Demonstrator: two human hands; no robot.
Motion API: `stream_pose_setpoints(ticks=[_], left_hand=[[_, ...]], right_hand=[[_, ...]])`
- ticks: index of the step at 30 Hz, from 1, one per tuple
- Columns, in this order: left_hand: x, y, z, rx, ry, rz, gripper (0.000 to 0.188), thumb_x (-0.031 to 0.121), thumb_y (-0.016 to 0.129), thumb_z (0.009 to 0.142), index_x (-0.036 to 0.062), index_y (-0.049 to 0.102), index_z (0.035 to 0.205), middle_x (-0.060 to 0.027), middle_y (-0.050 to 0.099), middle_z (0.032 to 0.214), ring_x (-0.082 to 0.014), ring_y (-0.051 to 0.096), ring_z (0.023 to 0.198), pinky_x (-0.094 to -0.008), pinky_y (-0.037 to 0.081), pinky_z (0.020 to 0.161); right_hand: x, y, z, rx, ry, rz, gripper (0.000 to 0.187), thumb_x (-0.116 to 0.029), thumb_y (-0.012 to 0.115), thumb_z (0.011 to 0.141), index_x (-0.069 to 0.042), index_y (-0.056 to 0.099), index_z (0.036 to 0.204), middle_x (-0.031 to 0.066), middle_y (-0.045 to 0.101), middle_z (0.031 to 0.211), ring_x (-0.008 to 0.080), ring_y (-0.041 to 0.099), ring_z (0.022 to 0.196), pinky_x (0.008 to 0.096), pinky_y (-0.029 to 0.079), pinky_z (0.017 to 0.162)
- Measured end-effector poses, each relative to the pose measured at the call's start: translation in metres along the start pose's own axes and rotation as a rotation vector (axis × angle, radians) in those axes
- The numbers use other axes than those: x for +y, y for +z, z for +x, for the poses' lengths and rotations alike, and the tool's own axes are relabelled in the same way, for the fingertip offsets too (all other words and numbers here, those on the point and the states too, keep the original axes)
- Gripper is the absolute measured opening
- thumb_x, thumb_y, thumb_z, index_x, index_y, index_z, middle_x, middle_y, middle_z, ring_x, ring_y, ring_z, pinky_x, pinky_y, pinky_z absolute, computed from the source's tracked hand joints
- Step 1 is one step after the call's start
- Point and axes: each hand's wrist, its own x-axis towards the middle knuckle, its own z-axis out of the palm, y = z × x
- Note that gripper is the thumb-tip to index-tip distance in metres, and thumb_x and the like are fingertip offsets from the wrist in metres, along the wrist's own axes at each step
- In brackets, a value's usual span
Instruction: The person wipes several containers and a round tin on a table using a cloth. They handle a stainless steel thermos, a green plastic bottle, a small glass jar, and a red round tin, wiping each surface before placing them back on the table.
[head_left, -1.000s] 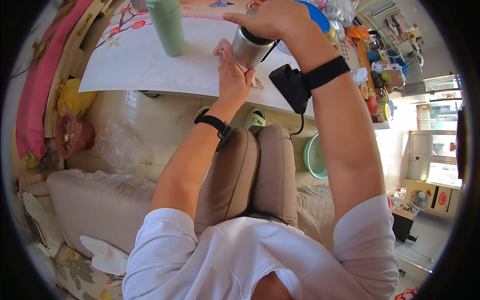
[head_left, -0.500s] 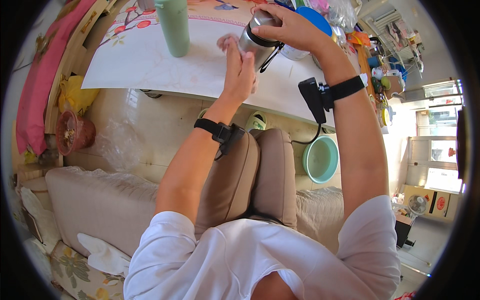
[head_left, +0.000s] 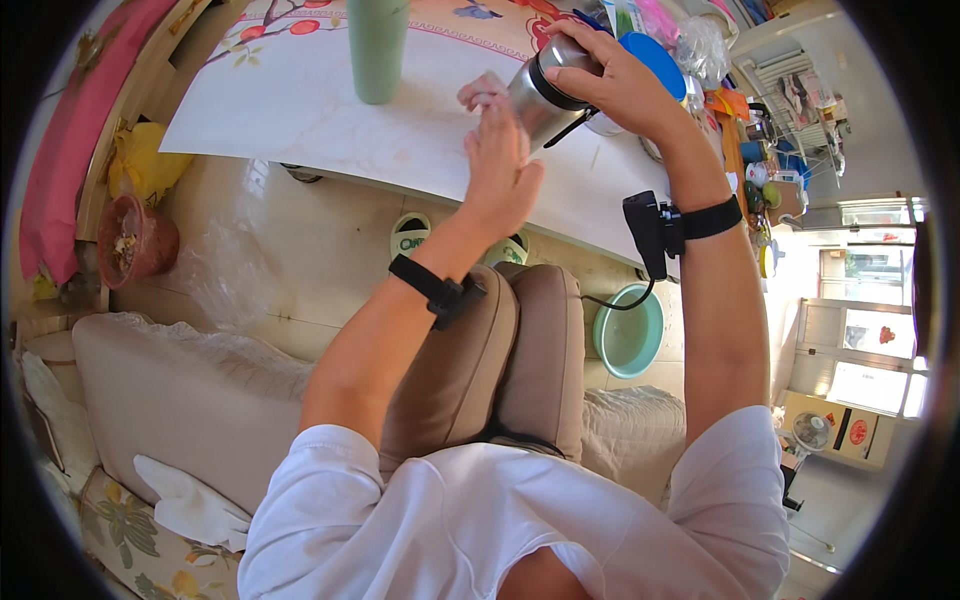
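A silver steel flask [head_left: 537, 112] with a black band and strap is held tilted over the white, printed tabletop [head_left: 290, 125]. My right hand [head_left: 632, 92] is wrapped over its upper end. Against the flask's left side my left hand [head_left: 498, 180] presses a crumpled pinkish cloth [head_left: 484, 90], which pokes out past the fingers. The left fingers are slightly smeared by motion. To the left, a pale green tumbler [head_left: 378, 55] stands upright on the table, apart from both hands.
A blue round lid [head_left: 655, 68] and clear plastic bags [head_left: 704, 52] crowd the table's right side. On the floor are a mint basin [head_left: 655, 350], a slipper [head_left: 409, 237] and a reddish bin [head_left: 150, 250]. A beige sofa [head_left: 185, 400] lies on the left.
The view has shifted slightly. My left hand has turned against the flask, its fingers now straighter along the side. The right hand keeps its hold on the flask.
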Motion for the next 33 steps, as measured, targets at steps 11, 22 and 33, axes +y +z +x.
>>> stream_pose_setpoints(ticks=[11, 22, 33], left_hand=[[0.01, -0.015, 0.008, 0.047, 0.016, 0.028, 0.082, 0.017, 0.054, 0.089, -0.0001, 0.012, 0.158, -0.0266, 0.023, 0.159, -0.0432, 0.018, 0.149, -0.0685, 0.009, 0.113], [0.019, -0.017, 0.013, 0.041, -0.044, 0.023, 0.082, 0.016, 0.055, 0.088, -0.0009, 0.014, 0.157, -0.0264, 0.026, 0.157, -0.044, 0.026, 0.145, -0.0646, 0.02, 0.11], [0.013, -0.016, 0.04, 0.072, 0.018, -0.326, 0.081, 0.015, 0.055, 0.084, -0.0094, 0.019, 0.153, -0.0311, 0.028, 0.155, -0.0469, 0.031, 0.142, -0.059, 0.025, 0.113]], right_hand=[[0.003, 0.0, 0.0, 0.021, 0.008, -0.008, 0.064, -0.044, 0.07, 0.086, -0.012, 0.056, 0.139, 0.0134, 0.058, 0.126, 0.0229, 0.06, 0.104, 0.0321, 0.048, 0.093], [0.003, 0.002, 0.001, 0.034, 0.015, -0.026, 0.064, -0.045, 0.07, 0.084, -0.014, 0.056, 0.139, 0.0134, 0.057, 0.126, 0.0257, 0.06, 0.109, 0.0327, 0.047, 0.096], [0.002, 0.005, -0.001, 0.059, -0.036, -0.004, 0.062, -0.044, 0.069, 0.084, -0.013, 0.058, 0.136, 0.0149, 0.056, 0.127, 0.0268, 0.058, 0.112, 0.034, 0.046, 0.098]])
